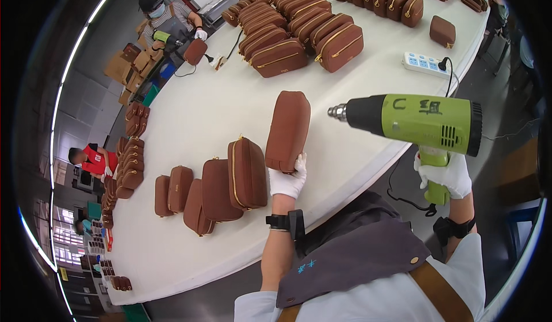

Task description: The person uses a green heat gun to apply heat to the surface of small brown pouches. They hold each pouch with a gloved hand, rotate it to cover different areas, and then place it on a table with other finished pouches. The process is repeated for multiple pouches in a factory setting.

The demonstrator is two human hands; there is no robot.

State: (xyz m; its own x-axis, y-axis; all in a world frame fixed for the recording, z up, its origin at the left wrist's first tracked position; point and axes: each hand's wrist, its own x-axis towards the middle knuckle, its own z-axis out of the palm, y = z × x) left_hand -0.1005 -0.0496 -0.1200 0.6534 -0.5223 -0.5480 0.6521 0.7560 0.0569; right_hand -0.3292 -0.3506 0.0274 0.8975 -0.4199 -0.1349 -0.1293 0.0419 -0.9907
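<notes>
My left hand [290,181], in a white glove, grips one end of a brown zippered pouch [288,130] and holds it up over the white table [189,119]. Its plain, smooth side faces me. In my gloved right hand [446,177] is the handle of a green heat gun [424,119]. The gun's metal nozzle [337,112] points left at the pouch, with a gap between them. Just left of my left hand stand several brown pouches, the nearest one [248,173] upright with a gold zipper. Whether the gun is running cannot be seen.
Rows of brown pouches [280,58] fill the table's far side. A white power strip [424,64] with a black plug lies near the right edge. Across the table, a masked person [172,17] holds another heat gun [166,38] and pouch [195,52]. A person in red [95,160] stands farther left.
</notes>
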